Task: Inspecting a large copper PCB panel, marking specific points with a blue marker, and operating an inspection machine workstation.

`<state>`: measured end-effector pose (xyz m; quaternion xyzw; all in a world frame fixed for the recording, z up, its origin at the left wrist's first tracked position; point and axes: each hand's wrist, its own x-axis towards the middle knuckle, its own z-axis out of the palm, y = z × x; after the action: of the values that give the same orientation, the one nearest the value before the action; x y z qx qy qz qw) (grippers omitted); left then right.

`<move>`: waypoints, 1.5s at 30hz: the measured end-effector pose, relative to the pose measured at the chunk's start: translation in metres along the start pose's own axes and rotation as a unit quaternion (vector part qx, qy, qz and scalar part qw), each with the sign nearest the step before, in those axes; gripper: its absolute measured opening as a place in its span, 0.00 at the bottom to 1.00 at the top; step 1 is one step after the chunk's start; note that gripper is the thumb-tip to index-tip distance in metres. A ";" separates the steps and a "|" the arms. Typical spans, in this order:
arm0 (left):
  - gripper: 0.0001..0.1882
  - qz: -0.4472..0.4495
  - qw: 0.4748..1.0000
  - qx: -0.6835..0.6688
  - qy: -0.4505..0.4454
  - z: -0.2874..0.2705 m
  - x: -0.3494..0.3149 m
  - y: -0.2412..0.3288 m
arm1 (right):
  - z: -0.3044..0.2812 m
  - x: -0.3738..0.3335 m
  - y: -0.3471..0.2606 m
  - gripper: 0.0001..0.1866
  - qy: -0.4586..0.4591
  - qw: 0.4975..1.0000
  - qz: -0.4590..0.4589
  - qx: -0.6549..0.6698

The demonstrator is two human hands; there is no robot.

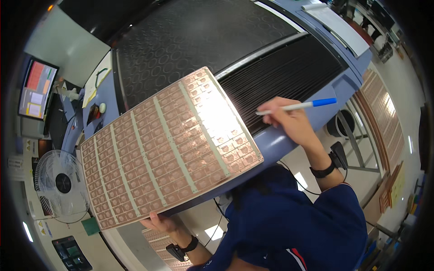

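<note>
A large copper-coloured circuit board panel [149,156] with rows of repeated patterns and pale dividing strips lies tilted across the front of a blue machine. My left hand [159,223] grips its near edge at the lower left, thumb on top and the other fingers hidden beneath. To the right of the panel, my right hand [289,119] holds a white marker pen [298,106] with a blue end, its tip pointing left. This hand hovers over the machine's black slatted strip, apart from the panel. Bright glare covers the panel's upper right part.
Behind the panel stretches the machine's black bed [194,45], beside a ribbed black strip [280,72]. A white fan [62,180] and a monitor [38,88] stand at the left. More copper panels [379,104] rest at the right, and papers [337,27] lie at the far right corner.
</note>
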<state>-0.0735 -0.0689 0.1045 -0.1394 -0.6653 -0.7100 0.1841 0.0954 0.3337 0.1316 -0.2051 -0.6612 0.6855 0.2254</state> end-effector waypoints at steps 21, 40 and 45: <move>0.40 0.024 1.000 0.013 0.001 -0.003 0.004 -0.001 | 0.041 0.013 -0.013 0.06 0.011 0.975 -0.128 -0.183; 0.41 0.020 1.000 -0.001 0.002 0.002 0.004 0.001 | 0.034 0.009 -0.008 0.03 -0.008 0.979 -0.121 -0.166; 0.37 0.005 0.999 -0.029 0.012 -0.006 0.006 -0.002 | 0.033 0.012 -0.009 0.03 -0.042 0.976 -0.113 -0.183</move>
<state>-0.0796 -0.0751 0.1045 -0.1390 -0.6411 -0.7301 0.1915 0.0667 0.3141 0.1425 -0.1381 -0.8034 0.5306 0.2324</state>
